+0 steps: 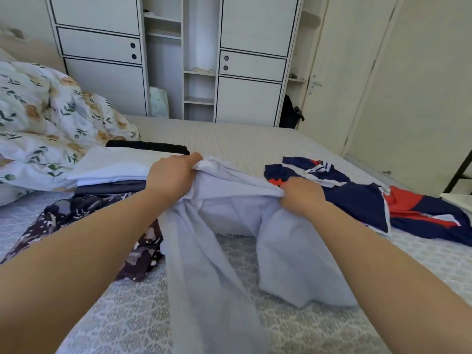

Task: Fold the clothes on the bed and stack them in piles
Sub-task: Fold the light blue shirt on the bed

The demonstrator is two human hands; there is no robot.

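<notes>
Pale lilac shirt (229,226) is held up over the middle of the bed (229,139), its lower part draped on the cover. Its top edge is gripped by the left hand (171,172) and pinched by the right hand (301,195). A folded pile (112,169) is seen left of it, a dark patterned garment (84,226) just beside, a navy-red jersey (370,200) right.

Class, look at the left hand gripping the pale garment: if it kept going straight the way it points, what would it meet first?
Probably the black garment behind the folded pile; depth is unclear, so the left hand might pass over it.
</notes>
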